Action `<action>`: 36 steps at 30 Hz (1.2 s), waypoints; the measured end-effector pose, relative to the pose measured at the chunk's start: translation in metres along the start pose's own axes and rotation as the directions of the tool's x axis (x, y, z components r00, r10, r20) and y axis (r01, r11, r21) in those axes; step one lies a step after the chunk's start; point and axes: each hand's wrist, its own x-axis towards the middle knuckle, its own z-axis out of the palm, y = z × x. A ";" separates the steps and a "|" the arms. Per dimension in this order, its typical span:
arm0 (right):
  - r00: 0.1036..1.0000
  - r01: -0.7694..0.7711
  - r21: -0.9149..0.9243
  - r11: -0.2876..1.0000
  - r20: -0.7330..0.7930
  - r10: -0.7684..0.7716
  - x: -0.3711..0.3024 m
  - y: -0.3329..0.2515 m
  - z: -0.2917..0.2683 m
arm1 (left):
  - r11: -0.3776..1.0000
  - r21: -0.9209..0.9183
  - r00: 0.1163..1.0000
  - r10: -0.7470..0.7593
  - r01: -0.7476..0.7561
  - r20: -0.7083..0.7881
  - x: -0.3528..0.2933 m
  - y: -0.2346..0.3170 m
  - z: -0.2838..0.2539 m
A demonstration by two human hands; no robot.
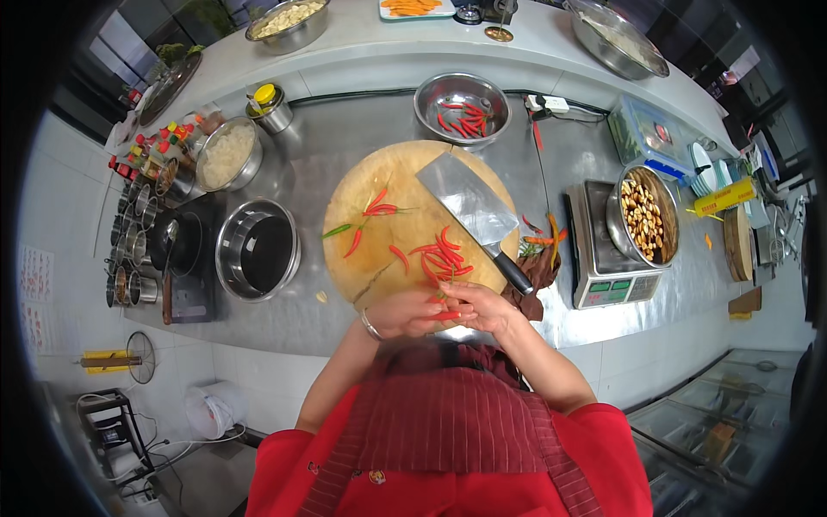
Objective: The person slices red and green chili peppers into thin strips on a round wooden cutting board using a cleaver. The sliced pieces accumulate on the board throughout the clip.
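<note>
Curling inward at the round cutting board's (388,165) 6 o'clock edge, the left hand's (400,315) fingers hold a red chilli (444,316); the right hand's (479,307) fingers are nearly closed beside it, their exact grip unclear. A chilli heap (444,253) lies at 5 o'clock, the cleaver (469,202) at 2, and a steel bowl (429,123) beyond at 1.

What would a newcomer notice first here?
Probably the broad cleaver, lying diagonally on the right side of the round cutting board. Next, bright red chilies heaped near its blade, with the left hand and right hand meeting around one at the board's near edge.
</note>
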 end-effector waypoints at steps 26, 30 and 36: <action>0.934 0.331 -0.351 0.876 -0.012 -0.358 -0.031 0.023 0.006 | 0.995 0.071 0.997 -0.072 0.074 -0.017 0.001 -0.009 0.004; 0.873 0.320 -0.741 0.590 -0.012 -0.488 -0.035 0.024 0.011 | 0.984 0.157 0.996 -0.085 0.089 -0.031 0.001 -0.006 0.006; 0.835 0.259 -0.935 0.241 0.092 -0.542 -0.043 0.032 0.011 | 0.970 0.201 0.984 -0.111 0.139 -0.140 -0.001 -0.030 0.002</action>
